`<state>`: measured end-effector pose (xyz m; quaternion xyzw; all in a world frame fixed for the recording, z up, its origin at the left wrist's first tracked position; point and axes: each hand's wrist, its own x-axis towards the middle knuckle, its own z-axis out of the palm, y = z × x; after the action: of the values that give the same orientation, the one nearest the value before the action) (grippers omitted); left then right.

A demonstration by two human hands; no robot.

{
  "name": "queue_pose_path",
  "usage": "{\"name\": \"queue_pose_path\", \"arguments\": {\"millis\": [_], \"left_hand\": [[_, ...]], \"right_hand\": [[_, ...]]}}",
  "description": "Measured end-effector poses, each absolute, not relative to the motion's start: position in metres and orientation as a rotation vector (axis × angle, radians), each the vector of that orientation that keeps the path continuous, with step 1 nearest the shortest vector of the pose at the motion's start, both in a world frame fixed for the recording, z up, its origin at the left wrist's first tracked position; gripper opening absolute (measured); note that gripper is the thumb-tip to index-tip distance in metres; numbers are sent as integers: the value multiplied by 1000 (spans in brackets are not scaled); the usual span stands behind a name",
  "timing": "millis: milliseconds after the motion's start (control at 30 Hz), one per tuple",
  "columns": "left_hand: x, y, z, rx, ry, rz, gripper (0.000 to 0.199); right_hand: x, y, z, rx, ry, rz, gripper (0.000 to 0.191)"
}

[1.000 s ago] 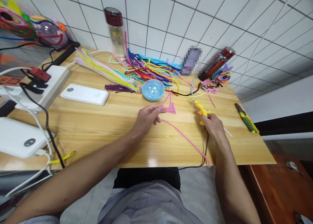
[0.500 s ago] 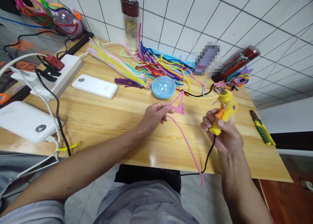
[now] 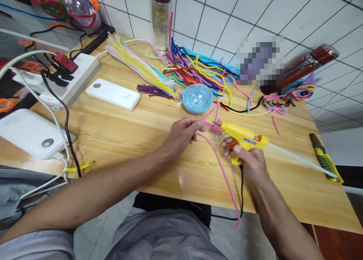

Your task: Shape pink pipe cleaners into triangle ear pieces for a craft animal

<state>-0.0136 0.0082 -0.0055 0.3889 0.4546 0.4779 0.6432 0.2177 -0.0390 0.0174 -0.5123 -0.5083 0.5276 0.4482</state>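
Over table [image 3: 127, 127], pinched likely light, bendy pink frame [image 3: 216, 130] sensibly by corner in left hand [image 3: 183, 134], glue gun [image 3: 237, 133] in right hand [image 3: 252, 159].

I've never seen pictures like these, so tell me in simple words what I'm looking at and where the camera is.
There's no machine here, only a person's two bare hands. One camera, worn on the head, looks forward and down, so you see roughly the wearer's view. The left hand holds a pink triangular piece. The right hand holds a yellow glue gun, its nozzle close to that piece. On the wooden table are a blue bowl, a heap of colourful stems and a slim white power bank.
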Motion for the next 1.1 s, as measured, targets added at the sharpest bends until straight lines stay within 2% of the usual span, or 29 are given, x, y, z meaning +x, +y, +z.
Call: {"name": "queue_pose_path", "arguments": {"millis": [367,700,1100], "left_hand": [[-14,3,-2,921,1041,1060,34],[-13,2,-2,931,1030,1081,32],[-13,3,-3,954,1035,1073,31]], "right_hand": [[222,-39,-3,-1383,-1382,1205,41],[218,-39,1,-1405,-1415,1145,31],[214,-39,7,-1475,-1418,1124,36]]}}
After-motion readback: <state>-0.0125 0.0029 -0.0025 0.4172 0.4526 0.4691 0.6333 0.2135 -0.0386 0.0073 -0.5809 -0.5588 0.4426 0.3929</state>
